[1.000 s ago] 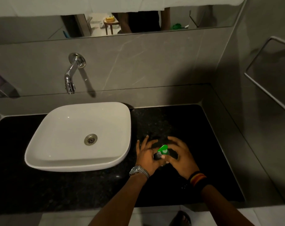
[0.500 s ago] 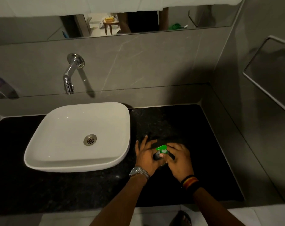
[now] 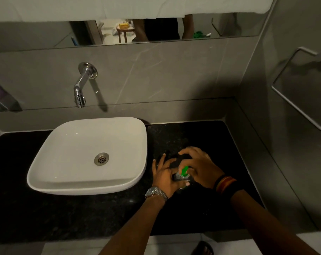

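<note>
On the black speckled stone counter (image 3: 202, 214), just to the right of the white rounded-square ceramic basin (image 3: 78, 150), both hands meet around a small dark bottle with a bright green cap (image 3: 183, 173). The left hand (image 3: 165, 176), with a silver metal wristwatch (image 3: 156, 193) on its wrist, grips the bottle's body from the left side, thumb and lower fingers wrapped about it while its upper fingers fan outward over the counter. The right hand (image 3: 200, 168), with a striped black, orange and red wristband (image 3: 225, 183) on its wrist, arches over the top, its fingertips pinching at the green cap. Judging by this, the step in hand looks like working the cap, opening or closing it, with the bottle braced low over the counter; which of the two cannot be told. The next move would call for a firm hold by the left hand so the body does not spin, and a small, controlled twist or flick from the right fingertips, since the cap is little and slippery-looking. The bottle sits between the two palms, mostly hidden by them, only the green top and a glint of its shoulder showing; whether its base touches the stone is not clear. Behind, a chrome wall-mounted tap (image 3: 81, 89) hangs over the basin, well apart from the hands, and a steel towel rail (image 3: 292, 109) runs along the right wall.
</note>
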The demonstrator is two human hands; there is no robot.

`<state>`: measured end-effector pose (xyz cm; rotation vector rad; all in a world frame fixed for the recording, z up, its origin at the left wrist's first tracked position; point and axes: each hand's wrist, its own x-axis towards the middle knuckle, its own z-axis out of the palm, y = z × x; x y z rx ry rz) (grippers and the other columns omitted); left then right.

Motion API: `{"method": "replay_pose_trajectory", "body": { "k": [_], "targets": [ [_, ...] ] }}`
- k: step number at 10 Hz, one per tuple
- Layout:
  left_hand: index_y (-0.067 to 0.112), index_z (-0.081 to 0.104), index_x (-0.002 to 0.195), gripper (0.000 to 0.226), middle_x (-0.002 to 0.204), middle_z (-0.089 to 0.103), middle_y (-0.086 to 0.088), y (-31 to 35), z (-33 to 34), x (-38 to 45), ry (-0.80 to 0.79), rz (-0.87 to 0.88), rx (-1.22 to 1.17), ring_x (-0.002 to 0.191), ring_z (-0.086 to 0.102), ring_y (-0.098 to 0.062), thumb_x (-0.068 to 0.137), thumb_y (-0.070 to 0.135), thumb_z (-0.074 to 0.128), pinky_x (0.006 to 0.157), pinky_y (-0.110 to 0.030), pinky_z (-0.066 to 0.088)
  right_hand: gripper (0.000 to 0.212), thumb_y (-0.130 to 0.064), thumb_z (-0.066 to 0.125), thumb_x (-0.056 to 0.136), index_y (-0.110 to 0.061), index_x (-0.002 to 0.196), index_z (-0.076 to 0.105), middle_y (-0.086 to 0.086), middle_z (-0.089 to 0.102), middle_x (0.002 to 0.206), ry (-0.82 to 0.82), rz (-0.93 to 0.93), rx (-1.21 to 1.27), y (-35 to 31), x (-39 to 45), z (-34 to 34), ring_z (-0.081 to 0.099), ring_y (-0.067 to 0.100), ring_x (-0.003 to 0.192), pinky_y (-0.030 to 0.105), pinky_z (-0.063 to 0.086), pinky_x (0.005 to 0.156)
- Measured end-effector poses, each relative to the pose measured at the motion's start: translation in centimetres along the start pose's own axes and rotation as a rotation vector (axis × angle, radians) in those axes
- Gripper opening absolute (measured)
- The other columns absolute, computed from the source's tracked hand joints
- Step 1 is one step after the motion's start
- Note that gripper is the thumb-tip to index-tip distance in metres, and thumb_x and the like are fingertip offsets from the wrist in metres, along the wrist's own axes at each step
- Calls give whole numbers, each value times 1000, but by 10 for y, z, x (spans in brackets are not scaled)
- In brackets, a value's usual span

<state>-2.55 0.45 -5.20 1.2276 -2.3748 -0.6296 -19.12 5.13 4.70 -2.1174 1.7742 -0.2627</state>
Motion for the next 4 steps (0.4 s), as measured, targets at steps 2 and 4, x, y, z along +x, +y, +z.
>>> {"method": "replay_pose_trajectory", "body": {
  "k": [2, 4],
  "targets": [
    [48, 67, 110, 51, 147, 44, 13, -1, -1, 2, -31, 7, -10, 148, 5, -19, 65, 71, 72, 104, -28, -35, 30, -9, 58, 85, -36, 88, 69, -11, 35, 147, -153, -51, -75, -4, 9, -13, 13, 19, 145, 57, 17, 115],
    [33, 35, 147, 105, 159, 27, 0, 2, -26, 13, -278, -3, 119, 150, 5, -25, 58, 66, 79, 116, -49, -16, 46, -12, 61, 83, -46, 115, 64, -10, 31, 153, -130, -57, 60, 1, 8, -28, 18, 17, 145, 49, 17, 118]
  ]
}}
